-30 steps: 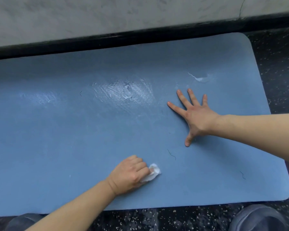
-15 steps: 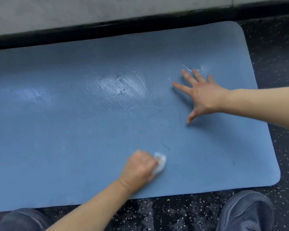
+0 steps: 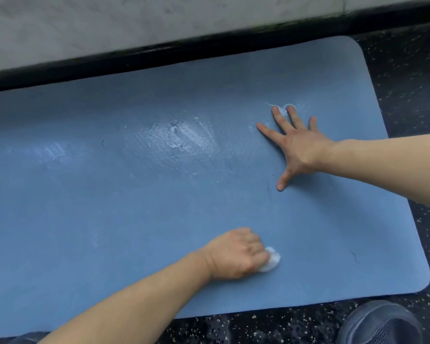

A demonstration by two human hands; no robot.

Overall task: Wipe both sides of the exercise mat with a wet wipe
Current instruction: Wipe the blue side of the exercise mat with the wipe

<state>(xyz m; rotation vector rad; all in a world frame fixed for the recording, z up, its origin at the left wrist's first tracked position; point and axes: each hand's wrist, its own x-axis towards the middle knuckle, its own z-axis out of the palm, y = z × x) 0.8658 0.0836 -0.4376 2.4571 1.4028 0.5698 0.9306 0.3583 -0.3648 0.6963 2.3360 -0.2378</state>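
Observation:
A blue exercise mat (image 3: 90,214) lies flat on the dark speckled floor and fills most of the view. My left hand (image 3: 236,254) grips a crumpled white wet wipe (image 3: 271,263) and presses it on the mat near its front edge. My right hand (image 3: 298,147) lies flat on the mat further back, fingers spread, fingertips at a small wet mark. A shiny wet patch (image 3: 176,140) sits at the mat's middle. Thin dark hairs lie on the mat.
A grey marble wall (image 3: 134,23) with a black base strip (image 3: 184,55) runs along the mat's far edge. Dark speckled floor (image 3: 412,78) borders the mat's right end and front. A dark shoe (image 3: 380,324) shows at bottom right.
My left hand has slid the wipe rightwards along the mat's front part. My right hand has shifted further back and right on the mat, still flat.

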